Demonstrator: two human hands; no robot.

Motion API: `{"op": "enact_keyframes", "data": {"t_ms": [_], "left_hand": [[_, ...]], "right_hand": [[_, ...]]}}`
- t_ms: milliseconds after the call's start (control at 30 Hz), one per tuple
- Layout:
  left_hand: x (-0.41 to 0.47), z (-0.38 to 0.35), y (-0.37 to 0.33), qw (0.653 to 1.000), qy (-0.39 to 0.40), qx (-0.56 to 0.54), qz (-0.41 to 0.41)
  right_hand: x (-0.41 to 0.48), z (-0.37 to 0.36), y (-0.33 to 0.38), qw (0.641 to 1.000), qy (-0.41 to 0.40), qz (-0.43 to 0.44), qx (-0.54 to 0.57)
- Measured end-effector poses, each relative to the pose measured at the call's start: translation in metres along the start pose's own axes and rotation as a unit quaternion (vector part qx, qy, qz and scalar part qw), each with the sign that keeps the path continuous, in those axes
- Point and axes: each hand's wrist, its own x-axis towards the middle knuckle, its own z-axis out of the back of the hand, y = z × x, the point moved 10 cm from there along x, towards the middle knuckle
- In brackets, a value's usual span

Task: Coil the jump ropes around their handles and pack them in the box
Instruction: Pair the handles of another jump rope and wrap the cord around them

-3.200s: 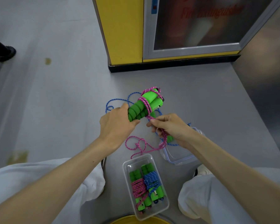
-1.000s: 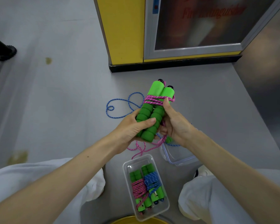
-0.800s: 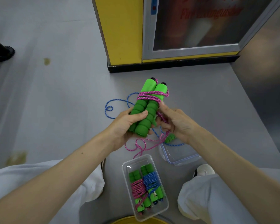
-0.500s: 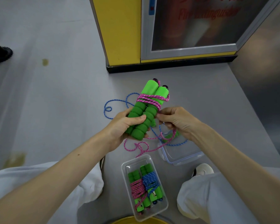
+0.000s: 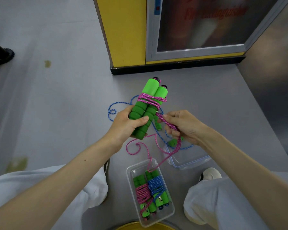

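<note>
1. The left hand (image 5: 125,125) has its fingers wrapped round the ribbed lower part of two green foam handles (image 5: 146,108), held side by side above the floor (image 5: 56,105).
2. Their long axis runs from the palm up and away, leaning slightly right, black-capped ends toward the yellow cabinet (image 5: 123,30).
3. A pink rope (image 5: 150,100) is wound several turns round the pair just above the ribs.
4. The right hand (image 5: 184,125), fingers curled, pinches the rope's free run just beside the handles.
5. The slack loops down over the clear box (image 5: 129,180), which holds two wrapped sets.
6. A blue rope (image 5: 118,103) lies loose on the floor.
</note>
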Motion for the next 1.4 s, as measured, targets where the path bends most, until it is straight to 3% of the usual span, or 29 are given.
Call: {"op": "enact_keyframes", "data": {"t_ms": [100,233,300,433,567,700,967,1400], "left_hand": [[0.000,0.003,-0.002,0.999,-0.010,0.028,-0.018],[-0.002,0.002,-0.012,0.995,0.002,0.075,-0.071],[-0.004,-0.001,-0.021,0.991,0.009,0.080,-0.108],[0.001,-0.002,-0.034,0.987,-0.005,0.079,-0.139],[0.008,0.001,-0.015,0.979,-0.037,0.174,-0.102],[0.007,0.001,-0.012,0.973,-0.035,0.202,-0.110],[-0.006,-0.002,-0.026,0.862,-0.114,0.455,-0.192],[-0.023,-0.026,-0.025,0.736,-0.122,0.608,-0.272]], "right_hand": [[0.000,-0.001,0.001,0.991,0.009,0.004,-0.132],[0.001,0.004,0.011,0.978,-0.021,0.031,-0.203],[-0.001,0.015,0.027,0.980,-0.055,0.071,-0.175],[-0.002,0.022,0.032,0.993,-0.057,0.084,0.059],[0.004,-0.001,0.000,1.000,-0.016,-0.004,-0.003],[-0.001,0.002,0.004,0.999,-0.005,-0.007,-0.037],[0.002,-0.001,-0.001,0.999,-0.010,0.007,-0.039],[0.002,-0.017,0.000,0.999,0.035,0.032,0.008]]}}
